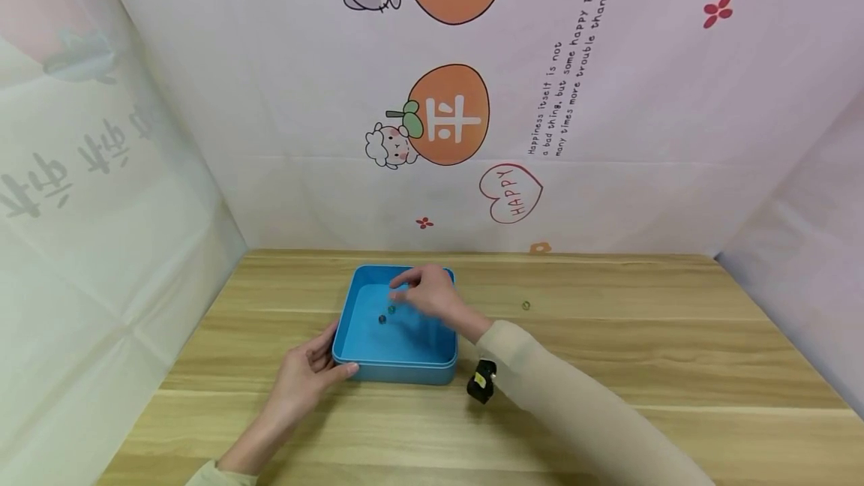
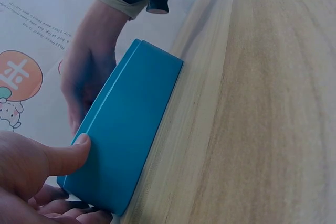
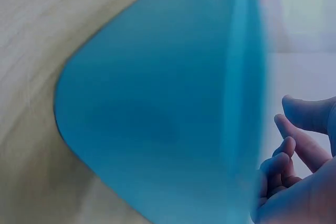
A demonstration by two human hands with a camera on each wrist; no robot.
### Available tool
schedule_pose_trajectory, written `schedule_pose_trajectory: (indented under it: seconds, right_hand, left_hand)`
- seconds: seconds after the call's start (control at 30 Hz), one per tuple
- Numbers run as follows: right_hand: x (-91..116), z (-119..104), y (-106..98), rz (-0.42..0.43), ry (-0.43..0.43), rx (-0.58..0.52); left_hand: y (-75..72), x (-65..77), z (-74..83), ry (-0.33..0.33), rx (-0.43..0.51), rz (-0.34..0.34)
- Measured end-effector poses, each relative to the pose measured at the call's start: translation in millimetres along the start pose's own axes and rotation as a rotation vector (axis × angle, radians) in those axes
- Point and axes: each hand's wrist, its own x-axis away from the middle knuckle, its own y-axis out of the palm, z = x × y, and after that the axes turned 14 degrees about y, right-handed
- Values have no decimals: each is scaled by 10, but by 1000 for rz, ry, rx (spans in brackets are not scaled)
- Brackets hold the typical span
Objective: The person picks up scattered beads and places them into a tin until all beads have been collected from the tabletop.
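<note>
A square blue plastic box (image 1: 405, 373) without a lid stands on the table. Inside it lie two small dark glass marbles, one marble (image 1: 382, 319) just left of the other marble (image 1: 391, 310). My left hand (image 1: 301, 375) grips the box's near left corner. In the left wrist view its thumb (image 2: 73, 156) presses the outer wall, with the fingers curled around the corner. Over the box's right part hovers my right hand (image 1: 432, 292). In the right wrist view the thumb (image 3: 307, 114) and index finger are apart, with nothing visible between them.
A lone greenish marble (image 1: 526, 306) lies on the wooden table (image 1: 607, 366), right of the box. A black wrist camera (image 1: 482, 381) hangs at the right sleeve. Behind the table stands a printed cloth backdrop (image 1: 304, 193), with cloth on both sides too.
</note>
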Motion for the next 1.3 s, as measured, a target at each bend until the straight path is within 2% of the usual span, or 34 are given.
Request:
schedule_pose_trajectory:
  seconds: [0.23, 0.43, 0.6, 0.97, 1.3]
  right_hand:
    - [125, 67, -406, 48, -52, -100]
    - [183, 359, -787, 80, -67, -125]
    - [206, 646, -1028, 100, -17, -119]
    - [283, 1163, -1359, 144, 44, -86]
    - [237, 1477, -1518, 157, 63, 42]
  left_hand:
    - [4, -10, 17, 0, -12, 8]
    - [7, -10, 20, -3, -11, 11]
    - [6, -8, 22, -6, -20, 14]
    - [27, -8, 25, -8, -23, 15]
    - [22, -5, 34, -19, -37, 13]
